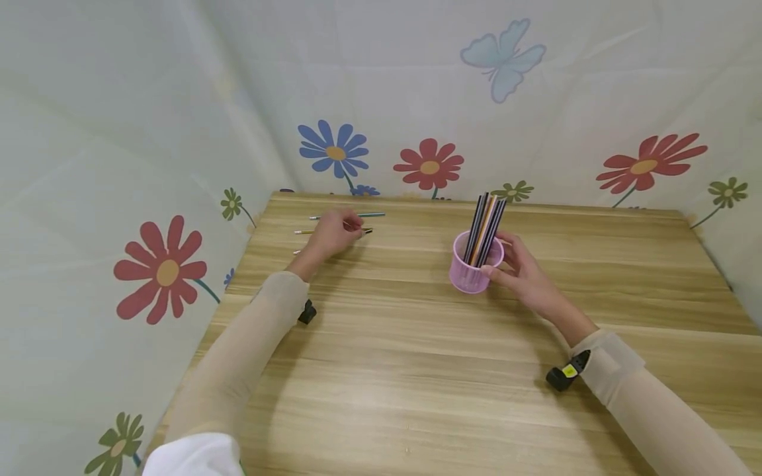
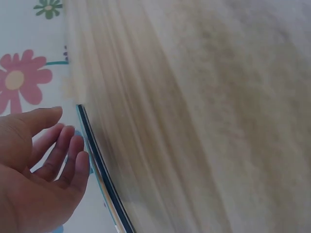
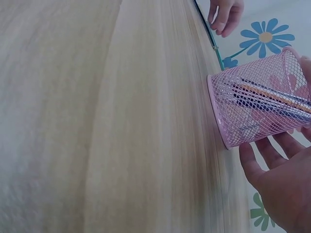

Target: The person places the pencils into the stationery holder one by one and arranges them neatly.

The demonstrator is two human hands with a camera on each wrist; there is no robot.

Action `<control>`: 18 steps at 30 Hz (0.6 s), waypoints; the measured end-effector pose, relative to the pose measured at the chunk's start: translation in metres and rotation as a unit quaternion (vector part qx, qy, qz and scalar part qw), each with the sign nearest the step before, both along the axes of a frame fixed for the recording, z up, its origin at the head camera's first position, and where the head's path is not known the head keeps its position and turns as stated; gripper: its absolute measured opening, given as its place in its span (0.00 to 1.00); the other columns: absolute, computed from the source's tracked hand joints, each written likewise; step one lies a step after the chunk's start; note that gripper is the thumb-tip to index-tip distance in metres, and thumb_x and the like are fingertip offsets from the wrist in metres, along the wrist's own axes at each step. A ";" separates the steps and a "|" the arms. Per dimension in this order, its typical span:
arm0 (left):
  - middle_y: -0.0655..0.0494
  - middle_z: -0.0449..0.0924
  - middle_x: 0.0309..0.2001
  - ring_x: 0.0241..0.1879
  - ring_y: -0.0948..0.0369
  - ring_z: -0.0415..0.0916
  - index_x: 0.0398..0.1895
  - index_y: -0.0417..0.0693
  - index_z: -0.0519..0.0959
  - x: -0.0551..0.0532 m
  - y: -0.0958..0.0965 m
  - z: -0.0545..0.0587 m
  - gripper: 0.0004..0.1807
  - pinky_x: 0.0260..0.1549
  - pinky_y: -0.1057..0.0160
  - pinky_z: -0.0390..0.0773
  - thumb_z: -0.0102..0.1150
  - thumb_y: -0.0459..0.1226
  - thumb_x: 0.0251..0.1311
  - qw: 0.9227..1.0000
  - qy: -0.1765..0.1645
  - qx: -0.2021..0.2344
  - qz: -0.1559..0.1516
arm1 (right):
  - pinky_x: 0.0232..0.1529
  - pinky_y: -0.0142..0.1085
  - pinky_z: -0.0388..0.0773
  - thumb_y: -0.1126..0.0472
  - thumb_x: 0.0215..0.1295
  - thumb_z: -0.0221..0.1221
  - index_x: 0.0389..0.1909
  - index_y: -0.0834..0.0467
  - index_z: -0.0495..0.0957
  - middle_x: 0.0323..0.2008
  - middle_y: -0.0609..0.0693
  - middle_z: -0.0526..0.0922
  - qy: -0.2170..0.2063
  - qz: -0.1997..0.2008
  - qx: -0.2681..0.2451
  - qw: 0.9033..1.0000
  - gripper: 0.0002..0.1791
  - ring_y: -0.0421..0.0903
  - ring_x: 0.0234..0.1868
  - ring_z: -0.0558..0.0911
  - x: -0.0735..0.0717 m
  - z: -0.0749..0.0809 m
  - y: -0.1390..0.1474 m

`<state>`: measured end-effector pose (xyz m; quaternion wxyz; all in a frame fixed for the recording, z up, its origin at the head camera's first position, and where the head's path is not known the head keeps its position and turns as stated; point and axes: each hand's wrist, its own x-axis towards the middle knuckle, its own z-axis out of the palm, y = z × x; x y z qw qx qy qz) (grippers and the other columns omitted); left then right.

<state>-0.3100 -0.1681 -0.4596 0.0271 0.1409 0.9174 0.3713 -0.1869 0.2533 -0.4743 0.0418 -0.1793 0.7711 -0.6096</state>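
White sleeve (image 1: pixel 193 456) nearest the camera, left hand (image 1: pixel 335 233) at loose pencils, right hand (image 1: pixel 526 277) on a pink mesh cup (image 1: pixel 468 281).
Near the back left corner of the wood-grain worktop (image 1: pixel 381 370), the left hand is over the pencils, its fingers loosely bent with the thumb apart, grasping nothing; a teal pencil (image 1: pixel 373 214) lies closest to the back edge, a yellow pencil (image 1: pixel 303 232) next, and a third pencil (image 1: pixel 296 252) shows little more than its pale end. The cup stands upright right of the middle, nearer the back edge than the front, with the right hand's thumb and fingers curved round its right side, grasping it. Dark pencils (image 1: pixel 474 225) and an orange pencil (image 1: pixel 483 228) lean in it, tops above the rim. A flower-printed cloth (image 1: pixel 381 86) rises behind the back edge.
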 end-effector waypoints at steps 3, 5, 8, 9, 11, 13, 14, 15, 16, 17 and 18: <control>0.44 0.86 0.48 0.49 0.49 0.84 0.51 0.37 0.85 -0.001 0.002 -0.004 0.11 0.52 0.52 0.83 0.68 0.34 0.70 1.000 -0.001 -0.025 -0.001 | 0.75 0.56 0.64 0.67 0.75 0.64 0.83 0.55 0.52 0.77 0.65 0.64 -0.001 0.002 -0.003 1.000 0.42 0.64 0.78 0.63 0.000 0.000 -0.001; 0.44 0.86 0.48 0.50 0.49 0.84 0.50 0.38 0.85 -0.002 0.003 -0.006 0.10 0.52 0.52 0.82 0.67 0.34 0.70 1.000 -0.003 -0.031 0.001 | 0.75 0.60 0.62 0.66 0.75 0.64 0.83 0.54 0.53 0.77 0.65 0.64 0.000 0.003 -0.004 1.000 0.42 0.63 0.79 0.63 -0.001 -0.001 -0.001; 0.44 0.86 0.48 0.50 0.49 0.84 0.50 0.38 0.85 -0.002 0.004 -0.008 0.10 0.52 0.52 0.82 0.67 0.33 0.70 0.999 -0.007 -0.035 0.001 | 0.75 0.59 0.63 0.66 0.75 0.64 0.82 0.54 0.54 0.77 0.64 0.65 -0.001 0.003 -0.005 1.000 0.41 0.62 0.79 0.62 -0.001 -0.002 -0.001; 0.44 0.86 0.48 0.50 0.49 0.83 0.50 0.39 0.85 -0.002 0.004 -0.009 0.10 0.53 0.52 0.82 0.66 0.33 0.70 0.999 -0.009 -0.038 -0.001 | 0.75 0.58 0.64 0.66 0.75 0.64 0.82 0.54 0.55 0.77 0.63 0.65 -0.003 0.003 -0.006 1.000 0.41 0.62 0.79 0.62 -0.001 -0.002 -0.001; 0.44 0.86 0.48 0.50 0.50 0.83 0.50 0.39 0.85 -0.002 0.005 -0.010 0.10 0.53 0.52 0.82 0.66 0.32 0.70 0.999 -0.016 -0.043 -0.001 | 0.74 0.57 0.65 0.67 0.75 0.64 0.82 0.55 0.55 0.77 0.63 0.65 -0.001 0.004 -0.004 1.000 0.41 0.62 0.79 0.62 -0.001 -0.002 -0.001; 0.44 0.86 0.48 0.50 0.50 0.83 0.51 0.39 0.85 -0.003 0.006 -0.011 0.10 0.53 0.53 0.81 0.66 0.32 0.70 0.998 -0.019 -0.053 -0.004 | 0.74 0.56 0.66 0.66 0.75 0.64 0.82 0.54 0.55 0.77 0.63 0.66 -0.001 0.002 -0.003 1.000 0.41 0.61 0.79 0.63 -0.001 -0.001 0.000; 0.45 0.86 0.48 0.50 0.50 0.83 0.51 0.40 0.85 -0.003 0.007 -0.011 0.09 0.53 0.53 0.81 0.65 0.32 0.70 0.998 -0.021 -0.060 -0.005 | 0.74 0.56 0.66 0.66 0.75 0.64 0.82 0.54 0.55 0.77 0.62 0.66 0.000 0.002 -0.002 1.000 0.41 0.61 0.79 0.63 -0.001 -0.001 0.000; 0.45 0.86 0.48 0.49 0.51 0.82 0.50 0.40 0.85 -0.003 0.007 -0.011 0.09 0.52 0.53 0.81 0.65 0.32 0.70 0.998 -0.022 -0.065 -0.007 | 0.74 0.55 0.66 0.66 0.75 0.64 0.82 0.55 0.55 0.77 0.63 0.66 0.001 0.002 -0.002 1.000 0.41 0.61 0.79 0.63 -0.001 -0.001 0.000; 0.45 0.86 0.47 0.49 0.51 0.82 0.50 0.40 0.85 -0.003 0.008 -0.011 0.09 0.52 0.53 0.81 0.66 0.32 0.70 0.997 -0.022 -0.070 -0.008 | 0.74 0.55 0.66 0.67 0.75 0.64 0.82 0.55 0.56 0.77 0.63 0.66 0.002 0.002 -0.002 1.000 0.41 0.61 0.79 0.63 -0.001 -0.001 0.000; 0.45 0.86 0.47 0.49 0.51 0.82 0.50 0.40 0.85 -0.004 0.009 -0.011 0.09 0.52 0.53 0.81 0.66 0.32 0.70 0.997 -0.021 -0.076 -0.010 | 0.74 0.54 0.67 0.67 0.74 0.64 0.82 0.55 0.56 0.77 0.63 0.66 0.003 0.002 -0.002 1.000 0.41 0.62 0.79 0.63 -0.001 0.000 0.000; 0.45 0.86 0.47 0.48 0.51 0.82 0.49 0.40 0.86 -0.004 0.009 -0.011 0.08 0.52 0.53 0.81 0.66 0.33 0.70 0.996 -0.022 -0.080 -0.011 | 0.74 0.52 0.67 0.67 0.74 0.64 0.81 0.55 0.56 0.77 0.63 0.66 0.002 0.001 -0.005 1.000 0.40 0.61 0.79 0.63 -0.001 0.000 0.001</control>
